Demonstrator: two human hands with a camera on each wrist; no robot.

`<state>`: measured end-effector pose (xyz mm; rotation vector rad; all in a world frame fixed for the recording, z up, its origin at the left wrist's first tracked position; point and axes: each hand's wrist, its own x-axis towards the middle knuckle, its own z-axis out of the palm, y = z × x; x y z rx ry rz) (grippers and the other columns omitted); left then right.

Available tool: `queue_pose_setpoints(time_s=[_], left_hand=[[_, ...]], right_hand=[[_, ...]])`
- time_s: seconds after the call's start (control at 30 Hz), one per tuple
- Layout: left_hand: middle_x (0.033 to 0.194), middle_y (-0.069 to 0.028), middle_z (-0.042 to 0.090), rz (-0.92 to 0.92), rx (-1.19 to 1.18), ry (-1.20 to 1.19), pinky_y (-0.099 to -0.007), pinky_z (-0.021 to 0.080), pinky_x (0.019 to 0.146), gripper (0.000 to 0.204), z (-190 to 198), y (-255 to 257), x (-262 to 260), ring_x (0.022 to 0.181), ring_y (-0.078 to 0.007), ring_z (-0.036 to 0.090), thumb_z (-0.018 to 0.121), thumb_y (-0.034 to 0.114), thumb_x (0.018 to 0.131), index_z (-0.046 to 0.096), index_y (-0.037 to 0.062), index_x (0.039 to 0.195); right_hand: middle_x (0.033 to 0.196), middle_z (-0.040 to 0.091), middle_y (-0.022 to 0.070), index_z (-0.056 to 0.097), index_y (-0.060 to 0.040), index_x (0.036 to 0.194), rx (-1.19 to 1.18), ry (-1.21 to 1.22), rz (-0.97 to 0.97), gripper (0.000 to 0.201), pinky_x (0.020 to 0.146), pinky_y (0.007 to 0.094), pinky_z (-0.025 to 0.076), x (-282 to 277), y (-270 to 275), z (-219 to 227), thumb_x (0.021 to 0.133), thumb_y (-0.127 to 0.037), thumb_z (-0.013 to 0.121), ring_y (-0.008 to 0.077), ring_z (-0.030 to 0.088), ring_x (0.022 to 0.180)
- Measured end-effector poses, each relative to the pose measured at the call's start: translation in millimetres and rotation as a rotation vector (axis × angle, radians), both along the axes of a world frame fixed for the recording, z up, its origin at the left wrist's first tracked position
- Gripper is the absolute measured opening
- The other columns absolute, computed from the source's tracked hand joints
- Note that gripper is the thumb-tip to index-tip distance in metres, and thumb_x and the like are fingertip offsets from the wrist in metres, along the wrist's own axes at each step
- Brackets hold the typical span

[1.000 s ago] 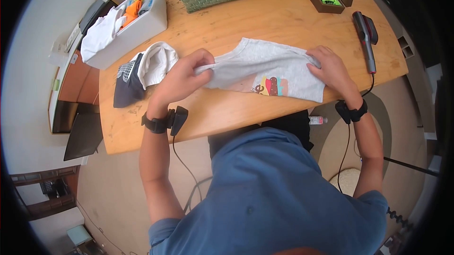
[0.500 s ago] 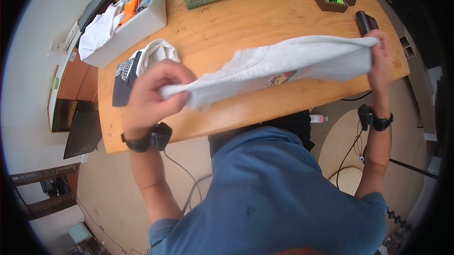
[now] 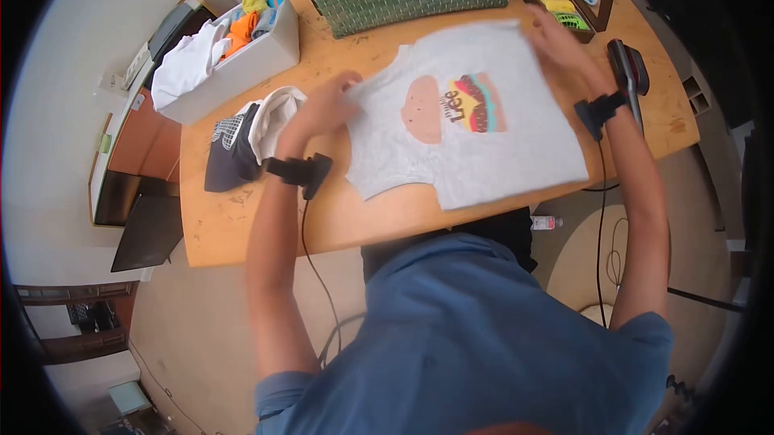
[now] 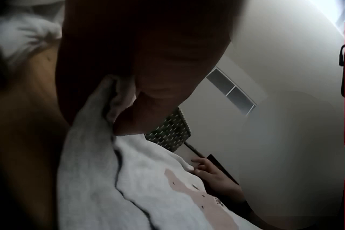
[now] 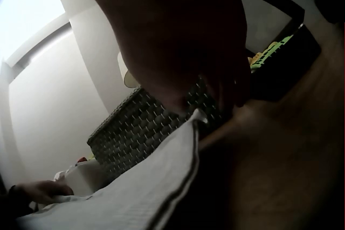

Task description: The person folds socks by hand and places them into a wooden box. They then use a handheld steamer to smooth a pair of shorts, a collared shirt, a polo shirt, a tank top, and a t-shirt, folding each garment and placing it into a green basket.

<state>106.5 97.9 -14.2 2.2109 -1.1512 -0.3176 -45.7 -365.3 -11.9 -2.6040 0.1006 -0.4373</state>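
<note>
A light grey T-shirt [image 3: 532, 145] with a burger print and lettering is spread out over the table in the head view, its neck end toward the left. My left hand [image 3: 326, 111] is at its upper left edge; in the left wrist view thumb and fingers pinch a fold of the cloth. At the far right corner is my right hand [image 3: 558, 44]. The right wrist view shows its fingertips pinching that corner of the shirt [image 5: 156, 181], which is pulled up to a point. Left of the shirt lie a dark garment [image 3: 230, 165] and a white one [image 3: 278, 116].
On the wooden table [image 3: 234, 237], a green woven basket [image 3: 411, 4] stands at the back. A white bin [image 3: 242, 80] of clothes is at the back left. A brown box [image 3: 592, 12] with yellow and green items and a dark handheld appliance [image 3: 629, 72] are at the right.
The shirt was bunched low, then lifted and stretched between both hands; now it lies spread with its print facing up. The right hand has moved away from the body, toward the basket.
</note>
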Motion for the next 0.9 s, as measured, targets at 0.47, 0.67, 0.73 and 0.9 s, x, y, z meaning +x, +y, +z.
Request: queue_pose_setpoints(time_s=[0.47,0.67,0.73,0.9], left_hand=[[0.12,-0.0196,0.06,0.094,0.201,-0.282,-0.0416,0.047,0.095,0.038,-9,-45,-1,0.111,-0.036,0.058,0.066,0.02,0.084,0.064,0.0068,0.119],[0.122,-0.0196,0.058,0.207,0.174,-0.434,-0.0438,0.047,0.097,0.037,-4,-22,-16,0.114,-0.0389,0.055,0.064,0.015,0.083,0.062,0.0065,0.12],[0.118,-0.0187,0.059,0.213,0.208,-0.428,-0.0453,0.049,0.093,0.038,-10,-12,-15,0.111,-0.039,0.056,0.062,0.013,0.083,0.06,0.0065,0.12],[0.117,-0.0205,0.059,0.279,0.152,-0.463,-0.0477,0.049,0.092,0.04,-25,-13,6,0.11,-0.0405,0.057,0.056,0.007,0.084,0.057,0.0054,0.124]], right_hand=[[0.119,0.056,0.0171,0.063,-0.0074,0.12,-0.3,0.046,-0.091,0.033,0.096,0.0405,0.044,-142,114,-22,0.088,-0.015,0.062,0.0345,0.052,0.113],[0.112,0.056,0.0186,0.06,-0.007,0.123,0.024,0.173,-0.312,0.032,0.086,0.0403,0.048,-165,118,-9,0.091,-0.011,0.059,0.0358,0.058,0.098],[0.108,0.056,0.0194,0.06,-0.0061,0.122,0.03,0.205,-0.288,0.03,0.084,0.0402,0.048,-166,112,-11,0.092,-0.007,0.056,0.0374,0.059,0.095],[0.101,0.056,0.0199,0.059,-0.0045,0.119,0.049,0.204,-0.244,0.029,0.082,0.0405,0.047,-167,102,-12,0.091,0.0,0.054,0.0397,0.058,0.093]])
